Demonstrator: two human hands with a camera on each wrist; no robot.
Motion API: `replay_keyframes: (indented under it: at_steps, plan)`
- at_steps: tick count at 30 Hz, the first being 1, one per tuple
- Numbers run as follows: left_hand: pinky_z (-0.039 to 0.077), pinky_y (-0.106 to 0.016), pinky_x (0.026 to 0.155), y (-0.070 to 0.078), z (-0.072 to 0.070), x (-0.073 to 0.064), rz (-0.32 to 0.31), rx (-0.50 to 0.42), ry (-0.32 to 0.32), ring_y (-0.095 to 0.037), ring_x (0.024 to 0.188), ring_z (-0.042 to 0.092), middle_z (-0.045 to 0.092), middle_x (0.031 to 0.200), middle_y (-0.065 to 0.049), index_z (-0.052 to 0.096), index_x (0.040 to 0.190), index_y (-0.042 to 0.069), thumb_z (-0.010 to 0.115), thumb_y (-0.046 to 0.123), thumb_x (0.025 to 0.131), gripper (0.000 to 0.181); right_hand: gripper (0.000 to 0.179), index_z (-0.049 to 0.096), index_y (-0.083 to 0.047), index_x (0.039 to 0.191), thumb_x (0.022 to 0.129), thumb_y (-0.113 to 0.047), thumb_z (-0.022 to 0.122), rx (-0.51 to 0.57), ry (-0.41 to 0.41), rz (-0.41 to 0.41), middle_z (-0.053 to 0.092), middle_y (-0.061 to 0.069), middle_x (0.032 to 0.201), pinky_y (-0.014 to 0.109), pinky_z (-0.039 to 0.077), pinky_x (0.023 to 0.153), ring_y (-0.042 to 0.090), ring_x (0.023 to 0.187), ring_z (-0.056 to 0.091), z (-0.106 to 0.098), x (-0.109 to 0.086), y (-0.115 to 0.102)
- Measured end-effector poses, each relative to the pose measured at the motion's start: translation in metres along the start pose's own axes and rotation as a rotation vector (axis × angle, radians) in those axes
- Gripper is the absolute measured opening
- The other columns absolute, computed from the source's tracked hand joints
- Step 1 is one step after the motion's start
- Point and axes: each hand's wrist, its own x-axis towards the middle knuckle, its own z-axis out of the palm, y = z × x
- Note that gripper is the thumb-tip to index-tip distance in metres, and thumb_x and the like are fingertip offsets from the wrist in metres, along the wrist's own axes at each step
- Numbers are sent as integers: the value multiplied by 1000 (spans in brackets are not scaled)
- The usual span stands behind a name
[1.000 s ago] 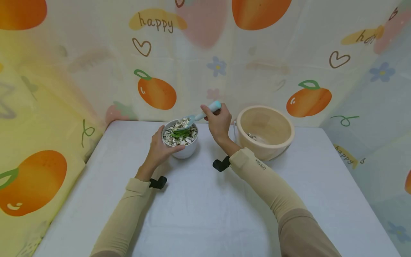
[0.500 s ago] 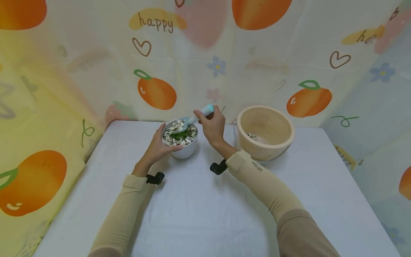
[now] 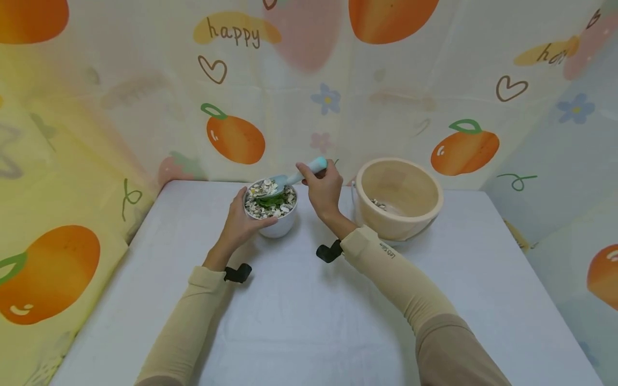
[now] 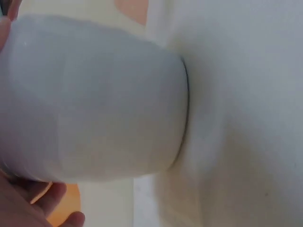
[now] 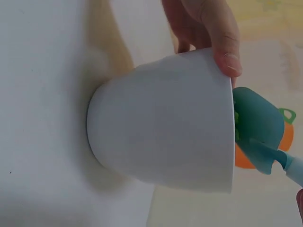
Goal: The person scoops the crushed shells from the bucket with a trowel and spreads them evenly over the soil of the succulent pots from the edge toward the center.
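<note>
A white flowerpot stands upright on the table, filled with pale stone chips around a small green plant. My left hand grips it from the left, thumb at the near side of the rim. With my right hand I hold a light-blue hand trowel by its handle, its blade tilted over the pot's opening and bearing chips. In the right wrist view the trowel's blade is just above the rim, close to the leaves. The left wrist view is mostly the pot's wall.
A beige bucket stands to the right of my right hand, with a few stone chips at its bottom. A white cloth covers the table. A printed curtain hangs close behind the table's back edge.
The trowel and my right hand moved left and slightly down over the pot, then a little back to the right. My left hand keeps its grip on the flowerpot.
</note>
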Motion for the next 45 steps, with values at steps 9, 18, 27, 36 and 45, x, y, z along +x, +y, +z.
replay_keyframes:
  at_steps: [9,18,27,36,45]
  plan:
    - [24,-62,115,1,-12,4,-27,41,-78,-40,145,21,21,157,-23,8,156,6,84,43,71,119,29,57,-4,88,83,-24,78,23,26,-24,66,11,74,31,60,67,30,71,69,-2,7,-3]
    - [22,-61,116,-6,-8,7,-28,-26,-80,-37,146,21,21,159,-20,10,156,9,86,41,70,119,28,57,-6,89,84,-25,77,51,37,71,64,3,72,36,60,70,27,65,70,-4,3,3]
    - [26,-60,115,0,-1,-1,-38,-3,0,-37,143,26,27,155,-20,15,154,5,85,44,70,116,30,58,-3,91,84,-24,78,69,52,98,65,3,74,28,59,65,6,60,66,-3,4,1]
    - [27,-61,113,1,-11,-2,5,30,-58,-39,141,27,29,153,-23,16,154,3,85,38,71,113,31,56,-7,88,83,-28,79,27,68,107,67,9,75,28,59,62,23,63,71,-2,7,-2]
    - [23,-61,115,-6,-10,7,-6,-47,-97,-39,143,24,22,156,-23,10,155,6,86,45,68,122,35,58,-2,95,83,-29,78,36,57,123,66,10,77,28,59,63,16,60,69,-1,1,3]
